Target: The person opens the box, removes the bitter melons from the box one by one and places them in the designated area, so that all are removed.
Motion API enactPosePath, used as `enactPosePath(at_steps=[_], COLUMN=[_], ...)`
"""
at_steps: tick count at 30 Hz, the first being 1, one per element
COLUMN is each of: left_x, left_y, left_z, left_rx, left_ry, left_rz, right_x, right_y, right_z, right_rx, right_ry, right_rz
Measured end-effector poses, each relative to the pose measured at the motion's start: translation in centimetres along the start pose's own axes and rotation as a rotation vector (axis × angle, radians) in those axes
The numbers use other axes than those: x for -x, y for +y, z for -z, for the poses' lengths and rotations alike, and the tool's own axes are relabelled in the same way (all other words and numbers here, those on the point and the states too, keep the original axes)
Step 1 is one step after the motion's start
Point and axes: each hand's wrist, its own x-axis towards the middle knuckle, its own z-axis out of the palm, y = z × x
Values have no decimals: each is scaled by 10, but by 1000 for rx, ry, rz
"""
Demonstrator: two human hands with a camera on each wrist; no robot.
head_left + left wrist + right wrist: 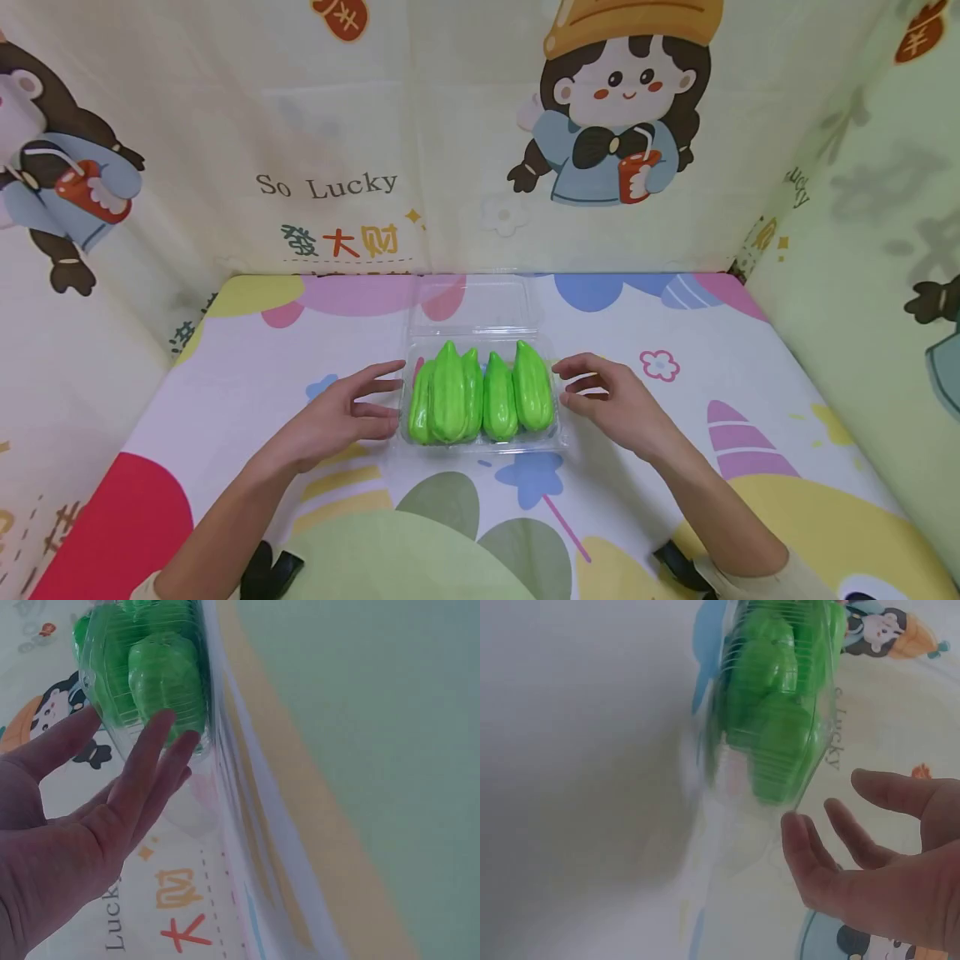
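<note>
A clear plastic clamshell box stands on the table with its lid folded back, away from me. Several glossy green, ridged, gourd-like pieces lie side by side in it, their tips pointing to the back. At the box's left side is my left hand, fingers spread and fairly straight; in the left wrist view its fingertips overlap the box wall. My right hand is at the right side, fingers loosely bent and holding nothing. The right wrist view has its fingertips close by the box wall.
A tablecloth with colourful printed shapes covers the table. Behind it hangs a cream printed cloth, and similar cloth closes off both sides. Black straps show near both wrists.
</note>
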Motion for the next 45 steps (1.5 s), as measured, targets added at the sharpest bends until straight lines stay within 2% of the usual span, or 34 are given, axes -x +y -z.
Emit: enactPosePath(at_steps=[7,16,22,32,45], left_x=[-4,-6,-7,-7,-7], left_y=[0,1,-1,-1,-2], left_z=[2,2,3,3,2], left_rx=[30,38,50,22,15], left_ry=[-25,-31,-34,-31,-26], left_rz=[13,20,14,7,12], right_x=[-7,-13,-20,-26,-25], right_y=[-13,-18,-22,-30,-42], right_z=[-4,-6,-10,-21,-39], right_rx=[67,94,210,406,567], right_ry=[57,28,-10,-63,-44], right_rz=[29,63,111,100,109])
